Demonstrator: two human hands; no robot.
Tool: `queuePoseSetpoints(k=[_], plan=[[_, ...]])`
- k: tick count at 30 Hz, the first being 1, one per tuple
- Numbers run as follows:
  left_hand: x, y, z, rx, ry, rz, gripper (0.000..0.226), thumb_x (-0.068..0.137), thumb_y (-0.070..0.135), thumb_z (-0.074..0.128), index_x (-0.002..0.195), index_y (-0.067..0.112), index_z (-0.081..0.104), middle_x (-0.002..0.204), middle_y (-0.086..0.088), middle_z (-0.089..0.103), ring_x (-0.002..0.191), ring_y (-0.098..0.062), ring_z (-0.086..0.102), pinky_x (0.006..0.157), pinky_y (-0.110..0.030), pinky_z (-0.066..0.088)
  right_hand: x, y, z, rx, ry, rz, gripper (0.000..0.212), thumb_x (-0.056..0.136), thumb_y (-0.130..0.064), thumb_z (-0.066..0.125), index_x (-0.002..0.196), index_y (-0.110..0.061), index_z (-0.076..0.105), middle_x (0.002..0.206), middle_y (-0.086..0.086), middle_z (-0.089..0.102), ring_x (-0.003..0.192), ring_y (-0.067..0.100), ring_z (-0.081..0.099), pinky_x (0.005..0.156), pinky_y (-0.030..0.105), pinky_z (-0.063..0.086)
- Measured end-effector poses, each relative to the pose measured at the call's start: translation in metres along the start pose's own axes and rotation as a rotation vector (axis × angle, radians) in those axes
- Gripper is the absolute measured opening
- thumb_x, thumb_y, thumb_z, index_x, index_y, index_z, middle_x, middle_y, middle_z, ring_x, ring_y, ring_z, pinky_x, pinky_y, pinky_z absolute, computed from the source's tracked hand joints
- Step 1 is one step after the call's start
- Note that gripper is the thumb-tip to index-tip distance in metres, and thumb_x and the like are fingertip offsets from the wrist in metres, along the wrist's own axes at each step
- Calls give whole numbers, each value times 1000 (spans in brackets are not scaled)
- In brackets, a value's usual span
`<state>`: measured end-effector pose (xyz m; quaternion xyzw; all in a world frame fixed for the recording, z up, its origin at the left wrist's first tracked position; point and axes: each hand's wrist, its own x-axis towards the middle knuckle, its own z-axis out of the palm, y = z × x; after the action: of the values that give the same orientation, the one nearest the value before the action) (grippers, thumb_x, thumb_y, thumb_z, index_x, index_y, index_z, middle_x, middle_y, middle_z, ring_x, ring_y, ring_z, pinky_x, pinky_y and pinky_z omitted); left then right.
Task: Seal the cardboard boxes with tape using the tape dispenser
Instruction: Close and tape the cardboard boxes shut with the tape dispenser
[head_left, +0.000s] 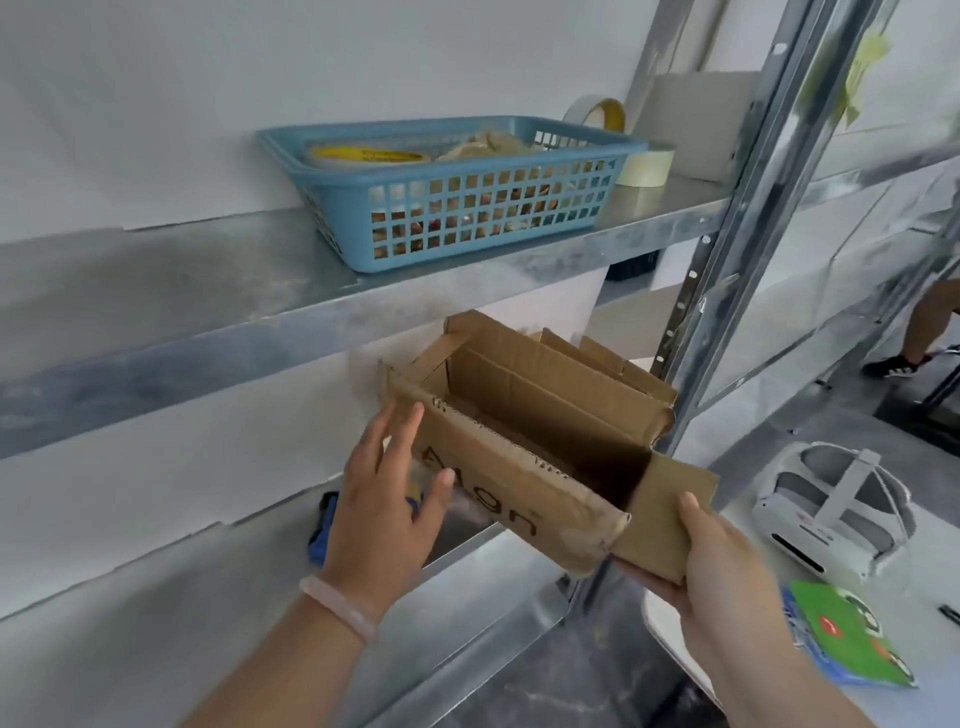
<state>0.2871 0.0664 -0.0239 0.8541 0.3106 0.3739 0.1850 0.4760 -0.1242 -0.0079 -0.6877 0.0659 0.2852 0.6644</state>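
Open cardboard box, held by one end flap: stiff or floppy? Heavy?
Probably light: the cardboard box looks empty inside, and the right hand holds it by one end flap. Likely somewhat floppy: the flaps are unsealed, the edges worn and creased, so it may twist. It hangs tilted, so the open left hand beside it should probably steady it.

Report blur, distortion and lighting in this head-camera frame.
Head view: the wide-angle lens bows the metal upright and tilts the shelves; light is soft and flat; the cardboard box interior falls into shadow; fingers of the left hand look slightly smeared; the right hand and blue basket read sharper.
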Motion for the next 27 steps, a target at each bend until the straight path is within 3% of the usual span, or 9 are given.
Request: queuePoseSetpoints(k=[4, 9, 11, 14, 16, 21, 24, 27], plan=[[-15, 0, -29, -37, 190, -114, 70, 89, 49, 49, 149, 22, 27, 150, -3, 34, 138, -19, 34, 109, -38, 36, -8, -14, -4, -142, -95, -105, 30, 95, -46, 56, 115, -24, 60, 106, 9, 66, 94, 30, 66, 87, 53, 56], [-53, -14, -73, -134, 338, -228, 72, 87, 47, 56, 150, 34, 23, 149, 9, 34, 138, -11, 35, 107, -49, 42, -22, -19, 17, -274, -211, -162, 38, 93, -52, 56, 122, -26, 53, 107, 6, 63, 99, 30, 62, 96, 53, 50], [-70, -23, -93, -168, 380, -283, 71, 86, 46, 58, 148, 40, 24, 146, 14, 37, 135, -9, 38, 104, -43, 45, -31, -18, 35, -341, -287, -172, 34, 93, -54, 54, 116, -30, 51, 104, 4, 62, 97, 28, 62, 95, 51, 49], [-96, -42, -121, -174, 435, -395, 68, 84, 47, 59, 145, 41, 30, 142, 15, 41, 130, -9, 44, 96, -26, 45, -46, -6, 68, -429, -423, -206, 20, 93, -54, 52, 102, -35, 51, 100, -3, 60, 90, 19, 59, 83, 40, 47], [-114, -56, -137, -162, 462, -483, 63, 82, 48, 57, 140, 40, 37, 140, 12, 43, 125, -11, 47, 93, -21, 43, -57, 7, 92, -503, -525, -231, 16, 94, -52, 52, 96, -36, 54, 100, -4, 61, 90, 17, 59, 82, 38, 49], [-160, -99, -174, -111, 525, -638, 57, 81, 44, 62, 134, 30, 45, 130, 6, 46, 121, -19, 48, 99, -43, 47, -82, 49, 165, -578, -695, -175, 26, 97, -45, 52, 110, -25, 62, 102, 5, 67, 96, 26, 64, 91, 48, 55], [-178, -123, -187, -83, 484, -658, 51, 84, 43, 62, 130, 33, 46, 122, 9, 47, 118, -19, 48, 97, -42, 48, -97, 72, 206, -557, -772, -78, 21, 97, -44, 53, 106, -26, 61, 101, 4, 68, 94, 25, 66, 88, 45, 56], [-193, -146, -192, -116, 400, -718, 54, 79, 42, 60, 130, 37, 43, 124, 10, 46, 116, -12, 48, 98, -38, 50, -106, 97, 230, -535, -861, -62, 13, 93, -48, 57, 100, -36, 57, 99, -6, 64, 95, 16, 63, 91, 37, 53]])
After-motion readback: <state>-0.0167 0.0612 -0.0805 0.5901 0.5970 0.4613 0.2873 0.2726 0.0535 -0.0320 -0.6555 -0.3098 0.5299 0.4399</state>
